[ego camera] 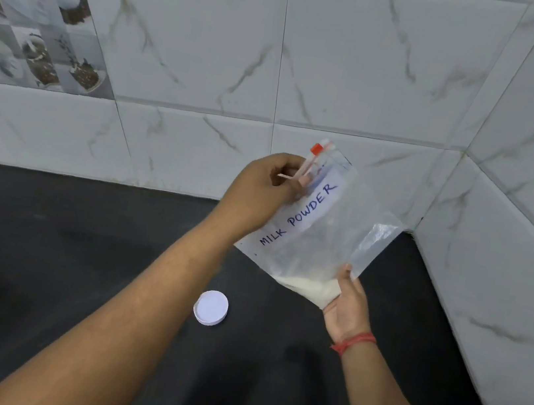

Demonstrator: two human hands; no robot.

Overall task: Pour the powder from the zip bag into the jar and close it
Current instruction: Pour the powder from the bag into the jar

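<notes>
The left hand (262, 191) pinches the zip bag (317, 230) at its red-slider top; the right hand (348, 306) grips its lower corner, where white powder (306, 286) has settled. Below-left of the tilted bag, apparently 1 white lid (210, 307) lies on the dark counter (76, 260).

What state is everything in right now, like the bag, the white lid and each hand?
zip bag: held up off the counter, tilted, labelled MILK POWDER; whether its zip is open cannot be told.
powder: settled in the bag's lowest corner.
white lid: lying flat on the dark counter, on no jar.
left hand: pinching the bag's zip end.
right hand: cupping the powder-filled corner from below.
jar: not in view.
</notes>
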